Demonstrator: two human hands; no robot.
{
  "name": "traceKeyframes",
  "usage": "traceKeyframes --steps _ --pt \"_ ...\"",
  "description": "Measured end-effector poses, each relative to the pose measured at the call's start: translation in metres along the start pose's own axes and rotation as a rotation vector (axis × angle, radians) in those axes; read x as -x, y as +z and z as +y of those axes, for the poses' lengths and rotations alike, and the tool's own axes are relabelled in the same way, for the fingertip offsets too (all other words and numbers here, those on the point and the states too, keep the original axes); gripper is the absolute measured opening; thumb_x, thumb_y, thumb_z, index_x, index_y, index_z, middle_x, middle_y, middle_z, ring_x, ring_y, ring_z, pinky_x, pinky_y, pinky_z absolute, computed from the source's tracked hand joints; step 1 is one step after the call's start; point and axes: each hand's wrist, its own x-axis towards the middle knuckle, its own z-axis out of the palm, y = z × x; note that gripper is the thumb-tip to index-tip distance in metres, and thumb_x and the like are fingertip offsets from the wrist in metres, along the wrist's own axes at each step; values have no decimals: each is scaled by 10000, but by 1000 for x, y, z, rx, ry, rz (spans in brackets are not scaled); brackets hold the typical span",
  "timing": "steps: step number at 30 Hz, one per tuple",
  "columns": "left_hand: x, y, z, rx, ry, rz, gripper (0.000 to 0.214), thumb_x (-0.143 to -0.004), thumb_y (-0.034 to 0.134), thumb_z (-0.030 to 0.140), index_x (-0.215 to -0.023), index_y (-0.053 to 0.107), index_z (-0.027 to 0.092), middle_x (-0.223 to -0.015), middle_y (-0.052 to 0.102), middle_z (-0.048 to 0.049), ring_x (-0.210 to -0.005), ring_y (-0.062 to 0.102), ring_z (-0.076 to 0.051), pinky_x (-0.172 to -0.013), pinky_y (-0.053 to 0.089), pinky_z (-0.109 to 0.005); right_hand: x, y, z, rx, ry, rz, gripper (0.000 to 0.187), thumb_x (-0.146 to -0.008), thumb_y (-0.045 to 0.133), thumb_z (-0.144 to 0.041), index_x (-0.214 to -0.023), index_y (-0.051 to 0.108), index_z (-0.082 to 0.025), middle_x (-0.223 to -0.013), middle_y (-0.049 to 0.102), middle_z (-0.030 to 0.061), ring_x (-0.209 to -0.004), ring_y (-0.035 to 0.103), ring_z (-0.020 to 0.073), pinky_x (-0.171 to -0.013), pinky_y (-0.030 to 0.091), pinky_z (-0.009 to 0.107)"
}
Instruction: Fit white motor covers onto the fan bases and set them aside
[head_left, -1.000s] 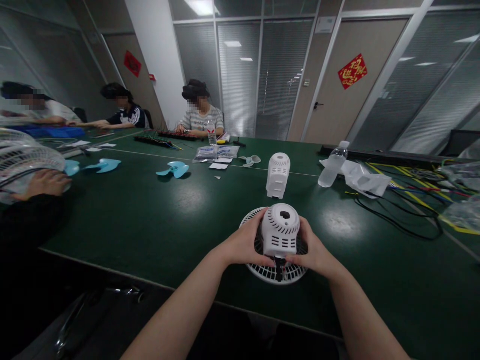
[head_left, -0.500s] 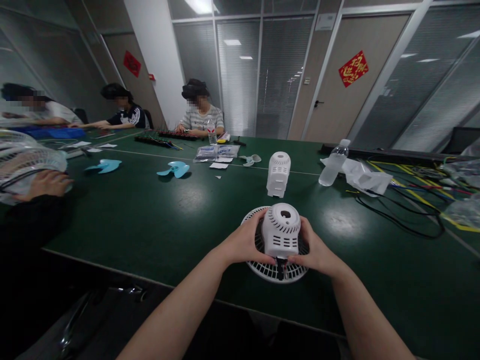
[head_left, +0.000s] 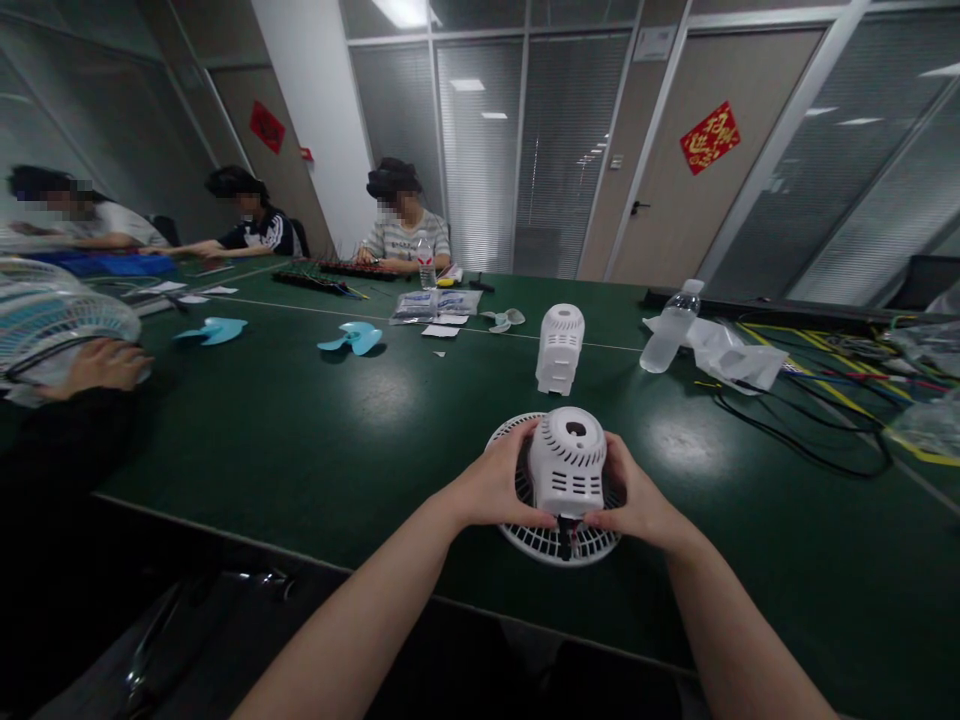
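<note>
A white fan motor housing (head_left: 568, 460) with vent slots and a round hole on top sits over a round white fan grille (head_left: 534, 545), which lies on the table near its front edge. My left hand (head_left: 504, 480) grips the housing's left side, thumb along its lower front. From the right, my right hand (head_left: 636, 500) holds the same housing, its thumb close to the other one. Dark wiring shows below the thumbs; the fingertips behind the housing are hidden. Just beyond stands a second white housing piece (head_left: 560, 350), upright.
Blue fan blades (head_left: 352, 338) lie to the left on the green table (head_left: 420, 440), and a grey fan blade (head_left: 504, 320) lies farther back. A bottle (head_left: 673, 328), a plastic bag (head_left: 739, 355) and black cables (head_left: 810, 445) are at right. A neighbour's hand (head_left: 105, 367) touches a fan at far left.
The view has shifted very slightly. Both hands keep the same hold on the housing, with no clear movement of it against the grille.
</note>
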Motion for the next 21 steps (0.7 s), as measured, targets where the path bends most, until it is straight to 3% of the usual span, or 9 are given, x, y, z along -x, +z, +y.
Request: traceKeyframes --steps 10,17,21 --pt "0 0 -7 -17 -7 -43 1310 -517 907 505 -1561 148 281 -1570 324 -161 -1438 325 -415 -1176 264 -628 2 8 -11 134 19 5 1082 -630 859 -524 -1461 225 -245 -1521 352 177 -1405 369 407 -1168 282 588" --pt "0 -3 -10 52 34 -54 1276 -539 906 503 -1549 160 273 -1579 297 -163 -1448 315 -392 -1188 271 -598 2 12 -10 121 36 58 1016 -631 866 -506 -1429 291 -251 -1449 447 167 -1349 447 391 -1136 339 572" --pt "0 -1 -11 98 54 -34 1250 -558 903 499 -1541 167 267 -1573 301 -163 -1449 321 -374 -1199 266 -578 1 13 -9 131 -26 64 1116 -650 839 -548 -1521 198 -273 -1560 330 151 -1448 317 395 -1197 232 583"
